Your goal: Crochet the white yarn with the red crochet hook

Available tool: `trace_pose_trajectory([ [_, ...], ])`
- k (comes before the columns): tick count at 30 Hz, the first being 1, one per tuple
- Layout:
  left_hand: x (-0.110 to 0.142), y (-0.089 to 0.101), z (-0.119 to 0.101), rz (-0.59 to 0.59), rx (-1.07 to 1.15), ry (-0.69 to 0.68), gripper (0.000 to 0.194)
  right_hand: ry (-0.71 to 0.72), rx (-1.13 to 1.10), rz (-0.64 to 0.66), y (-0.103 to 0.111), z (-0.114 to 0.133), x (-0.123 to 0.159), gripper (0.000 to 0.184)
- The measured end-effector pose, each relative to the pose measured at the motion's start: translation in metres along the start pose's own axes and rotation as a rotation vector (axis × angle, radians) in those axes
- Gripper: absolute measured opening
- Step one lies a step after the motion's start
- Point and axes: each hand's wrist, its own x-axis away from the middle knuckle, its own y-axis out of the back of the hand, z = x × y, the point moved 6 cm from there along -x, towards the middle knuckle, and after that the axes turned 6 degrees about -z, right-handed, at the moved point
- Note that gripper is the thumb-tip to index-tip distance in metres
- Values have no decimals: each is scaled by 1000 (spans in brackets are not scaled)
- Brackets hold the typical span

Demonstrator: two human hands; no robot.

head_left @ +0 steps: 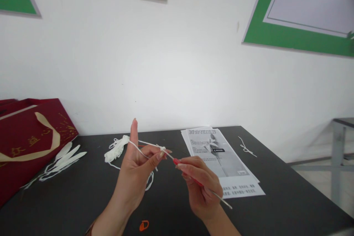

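Between thumb and a bent finger, my left hand (136,169) pinches a small piece of white crochet work (162,149). Its index finger points straight up, with white yarn (146,142) running over it to the stitches. My right hand (203,184) grips a crochet hook (224,201) with a red handle section and metal ends; the hook's far tip meets the work at the left fingertips. Behind my left hand lies a bundle of white yarn (116,149), and a loose tail hangs below the pinch.
Printed sheets (243,188) lie on the dark table (166,206) beyond my right hand. Further right is a short knotted white yarn (246,148). An orange stitch marker (143,225) sits near the front. White leaf-shaped pieces (66,156) rest beside a red gift bag (30,136) at left.
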Motion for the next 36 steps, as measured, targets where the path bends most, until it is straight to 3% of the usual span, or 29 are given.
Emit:
trace_pose_trajectory([
  [10,-2,1,3,64,58,50,91,-228,-248,-103,-1,-16,-1,23],
  [16,-2,1,0,70,27,36,95,-337,-364,-90,-2,-22,-3,19],
  [25,0,0,1,33,-37,-6,95,-94,-56,49,1,-8,-4,44],
  [30,0,0,2,63,3,4,90,-58,-17,64,-5,-3,1,51],
  [32,0,0,3,91,48,53,89,-112,-66,26,-7,-6,4,46],
  [36,-1,0,3,107,161,168,89,-357,-324,-112,-10,-22,9,29],
])
